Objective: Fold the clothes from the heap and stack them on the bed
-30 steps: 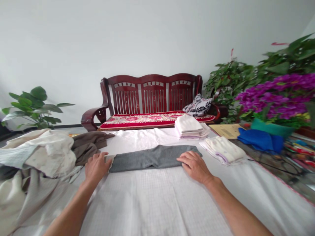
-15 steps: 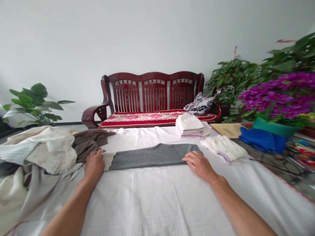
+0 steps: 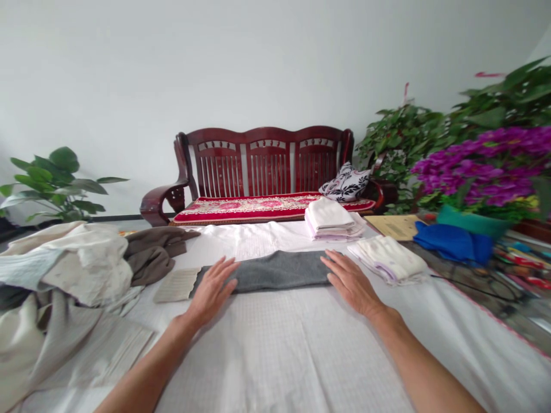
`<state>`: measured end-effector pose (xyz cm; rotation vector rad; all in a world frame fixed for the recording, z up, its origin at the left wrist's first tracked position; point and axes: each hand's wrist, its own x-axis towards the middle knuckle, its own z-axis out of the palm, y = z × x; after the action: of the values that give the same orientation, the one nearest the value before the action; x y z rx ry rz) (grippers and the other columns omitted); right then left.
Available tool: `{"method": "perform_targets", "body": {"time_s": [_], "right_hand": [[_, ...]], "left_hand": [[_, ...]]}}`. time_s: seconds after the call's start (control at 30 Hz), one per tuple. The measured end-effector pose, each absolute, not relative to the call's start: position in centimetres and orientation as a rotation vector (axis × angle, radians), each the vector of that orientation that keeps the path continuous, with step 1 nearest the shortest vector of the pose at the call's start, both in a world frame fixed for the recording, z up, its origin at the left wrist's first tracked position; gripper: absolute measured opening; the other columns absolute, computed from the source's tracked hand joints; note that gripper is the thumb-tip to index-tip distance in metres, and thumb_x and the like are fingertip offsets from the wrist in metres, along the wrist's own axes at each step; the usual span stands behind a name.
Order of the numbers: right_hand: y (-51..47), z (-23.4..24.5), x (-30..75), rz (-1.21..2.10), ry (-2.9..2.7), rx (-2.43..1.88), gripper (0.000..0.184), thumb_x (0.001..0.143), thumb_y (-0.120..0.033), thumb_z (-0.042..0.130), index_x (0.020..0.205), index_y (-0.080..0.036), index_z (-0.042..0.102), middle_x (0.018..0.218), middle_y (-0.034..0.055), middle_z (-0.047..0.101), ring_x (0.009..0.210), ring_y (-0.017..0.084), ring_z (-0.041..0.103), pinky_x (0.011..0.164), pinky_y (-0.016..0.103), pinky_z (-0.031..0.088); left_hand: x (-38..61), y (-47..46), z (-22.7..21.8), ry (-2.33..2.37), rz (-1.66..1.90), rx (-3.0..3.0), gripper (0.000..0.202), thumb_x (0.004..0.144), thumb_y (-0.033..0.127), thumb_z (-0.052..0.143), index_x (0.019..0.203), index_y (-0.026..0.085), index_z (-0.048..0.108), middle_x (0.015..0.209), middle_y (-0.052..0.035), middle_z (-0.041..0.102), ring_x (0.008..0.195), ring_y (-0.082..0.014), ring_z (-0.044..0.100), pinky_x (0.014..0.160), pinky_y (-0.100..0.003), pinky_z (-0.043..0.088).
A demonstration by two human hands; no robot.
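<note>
The loose clothes (image 3: pixel 92 264) could catch the beige cuff (image 3: pixel 176 285) if dragged left; the left hand (image 3: pixel 213 289), spread on the grey garment (image 3: pixel 279 271) across the worktop (image 3: pixel 267 350), might ruck it by pressing unevenly; the right hand (image 3: pixel 348 281), spread at its other end, could jog the folded cloth (image 3: pixel 390 258) if swung outward.

We are in a home, most likely its living room. Facing us, before a plain pale wall (image 3: pixel 258 63), stands a dark red wooden settee (image 3: pixel 269 152) with a slatted back, a red floral seat cover (image 3: pixel 253 207) and a leaf-patterned cushion (image 3: pixel 346 183). A leafy plant (image 3: pixel 58 183) sits at left; bushier greenery (image 3: pixel 400 135) and purple flowers (image 3: pixel 482 169) fill the right. Nearer us, a white cloth (image 3: pixel 267 344) bears heaped household laundry (image 3: pixel 90 258).
</note>
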<state>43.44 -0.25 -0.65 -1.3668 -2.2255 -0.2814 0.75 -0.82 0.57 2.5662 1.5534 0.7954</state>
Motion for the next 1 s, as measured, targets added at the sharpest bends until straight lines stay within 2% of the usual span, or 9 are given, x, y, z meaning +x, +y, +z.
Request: {"method": "perform_targets", "body": {"time_s": [0.07, 0.13, 0.27, 0.4, 0.53, 0.67, 0.77, 0.87, 1.0], "right_hand": [[-0.2, -1.4, 43.3, -0.308, -2.34, -1.465, 0.048, 0.1, -0.036, 0.039, 0.144, -0.023, 0.052, 0.154, 0.0084, 0.046, 0.144, 0.026, 0.038, 0.118, 0.051, 0.03], [-0.1, -2.2, 43.3, -0.331, -2.398, -1.559, 0.05, 0.1, -0.038, 0.038, 0.146, -0.023, 0.049, 0.155, 0.0076, 0.044, 0.146, 0.026, 0.035, 0.118, 0.052, 0.029], [0.1, -2.6, 43.4, -0.354, -2.37, -1.599, 0.049, 0.101, -0.037, 0.035, 0.144, -0.02, 0.053, 0.153, 0.0081, 0.047, 0.145, 0.026, 0.037, 0.117, 0.05, 0.031], [0.4, -1.8, 43.5, -0.307, -2.261, -1.553, 0.043, 0.101, -0.031, 0.034, 0.121, -0.019, 0.07, 0.132, 0.0087, 0.067, 0.132, 0.025, 0.054, 0.11, 0.045, 0.041], [0.7, -0.8, 43.1, -0.331, -2.042, -1.591, 0.042, 0.102, -0.032, 0.035, 0.112, -0.017, 0.073, 0.118, 0.0103, 0.074, 0.121, 0.025, 0.062, 0.107, 0.042, 0.043], [0.5, 0.2, 40.8, -0.397, -2.13, -1.536, 0.045, 0.101, -0.033, 0.038, 0.137, -0.018, 0.059, 0.148, 0.0106, 0.054, 0.141, 0.028, 0.042, 0.117, 0.051, 0.029], [0.0, 0.2, 38.6, -0.346, -2.345, -1.45, 0.052, 0.101, -0.038, 0.038, 0.151, -0.023, 0.043, 0.16, 0.0074, 0.035, 0.15, 0.026, 0.026, 0.121, 0.053, 0.022], [-0.4, -0.6, 37.8, -0.218, -2.511, -1.457, 0.054, 0.102, -0.045, 0.036, 0.153, -0.029, 0.037, 0.162, 0.0053, 0.032, 0.15, 0.027, 0.026, 0.12, 0.055, 0.022], [-0.4, -1.4, 39.6, -0.141, -2.511, -1.57, 0.055, 0.101, -0.05, 0.035, 0.152, -0.029, 0.041, 0.159, 0.0065, 0.038, 0.147, 0.027, 0.032, 0.118, 0.054, 0.027]], "left_hand": [[3.0, -1.7, 0.7, 1.275, 0.57, 2.647, 0.053, 0.101, 0.045, 0.039, 0.151, 0.028, 0.043, 0.159, -0.0055, 0.04, 0.15, -0.0269, 0.026, 0.121, -0.047, 0.025], [3.8, -2.6, 1.1, 1.122, 0.403, 2.661, 0.051, 0.1, 0.046, 0.042, 0.148, 0.032, 0.046, 0.16, -0.0048, 0.037, 0.15, -0.0287, 0.027, 0.121, -0.053, 0.022], [2.5, -3.8, 2.0, 1.057, 0.442, 2.546, 0.039, 0.101, 0.042, 0.041, 0.13, 0.029, 0.064, 0.148, -0.0052, 0.054, 0.141, -0.0256, 0.043, 0.118, -0.045, 0.031], [1.3, -3.9, 2.1, 1.165, 0.642, 2.331, 0.041, 0.102, 0.042, 0.037, 0.108, 0.024, 0.073, 0.116, -0.006, 0.073, 0.113, -0.0221, 0.064, 0.103, -0.034, 0.046], [2.3, -2.7, 1.7, 1.399, 0.809, 2.187, 0.048, 0.102, 0.046, 0.033, 0.1, 0.021, 0.074, 0.094, -0.0059, 0.076, 0.092, -0.022, 0.069, 0.088, -0.032, 0.051], [4.2, -1.0, 1.5, 1.378, 0.872, 2.395, 0.045, 0.102, 0.045, 0.035, 0.123, 0.024, 0.069, 0.128, -0.0071, 0.068, 0.126, -0.026, 0.057, 0.109, -0.04, 0.041], [5.3, -0.3, 0.9, 1.327, 0.639, 2.602, 0.05, 0.102, 0.049, 0.035, 0.147, 0.032, 0.048, 0.158, -0.0053, 0.041, 0.149, -0.0299, 0.029, 0.12, -0.054, 0.023], [5.5, -0.3, 0.1, 1.318, 0.366, 2.706, 0.056, 0.101, 0.055, 0.035, 0.154, 0.038, 0.032, 0.165, -0.0073, 0.025, 0.152, -0.0348, 0.018, 0.118, -0.065, 0.016], [4.0, -1.0, 0.4, 1.217, 0.186, 2.751, 0.057, 0.099, 0.058, 0.039, 0.153, 0.043, 0.033, 0.165, -0.0067, 0.023, 0.151, -0.0359, 0.019, 0.116, -0.068, 0.014]]}}
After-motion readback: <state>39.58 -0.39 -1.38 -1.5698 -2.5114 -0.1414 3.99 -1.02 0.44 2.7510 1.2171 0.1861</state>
